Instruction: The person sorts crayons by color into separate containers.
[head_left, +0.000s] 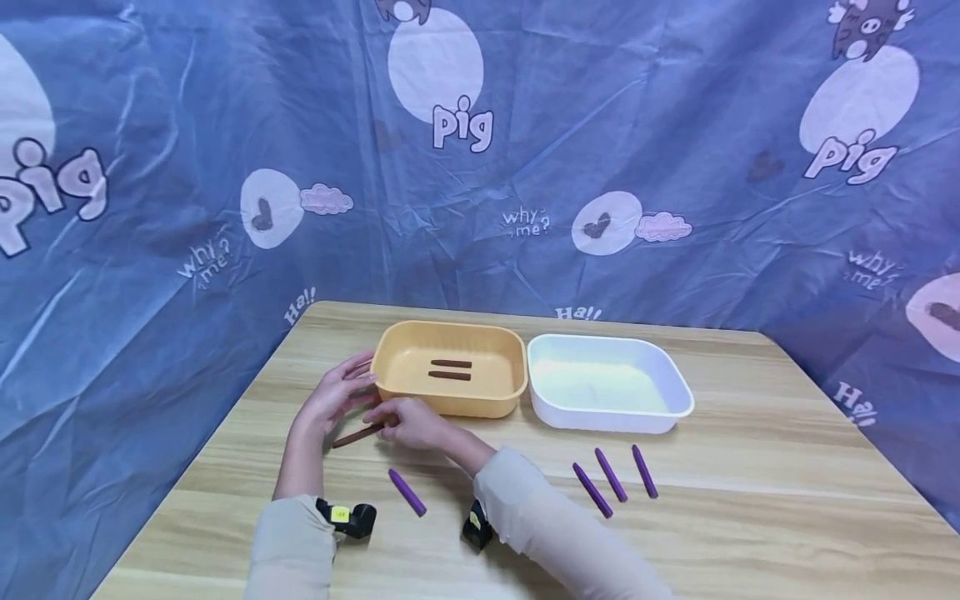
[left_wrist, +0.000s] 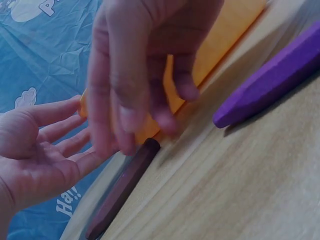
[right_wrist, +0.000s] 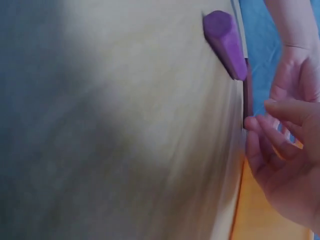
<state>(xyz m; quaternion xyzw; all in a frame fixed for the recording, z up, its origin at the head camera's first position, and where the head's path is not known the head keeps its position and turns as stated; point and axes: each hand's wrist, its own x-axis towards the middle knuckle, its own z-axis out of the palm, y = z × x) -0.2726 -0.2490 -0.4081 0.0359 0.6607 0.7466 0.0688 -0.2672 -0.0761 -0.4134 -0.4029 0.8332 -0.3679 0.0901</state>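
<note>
A brown crayon (head_left: 357, 435) lies on the table in front of the yellow basket (head_left: 480, 407). Over its near-basket end my right hand (head_left: 415, 423) reaches down, fingers loosely extended; in the left wrist view the fingertips are beside that end, and contact is unclear. My left hand (head_left: 333, 398) is at the basket's left side with straight fingers, the fingertips at its wall. Inside the basket lie two more brown crayons (head_left: 450, 376). A purple crayon (head_left: 407, 492) rests on the table between my forearms and shows large in the left wrist view.
A white basket (head_left: 611, 421) stands against the yellow one's right side. In front of it lie three purple crayons (head_left: 611, 475). Behind the wooden table (head_left: 750, 517) hangs a blue printed cloth (head_left: 525, 167). A black wrist device (head_left: 352, 518) sits on my left wrist.
</note>
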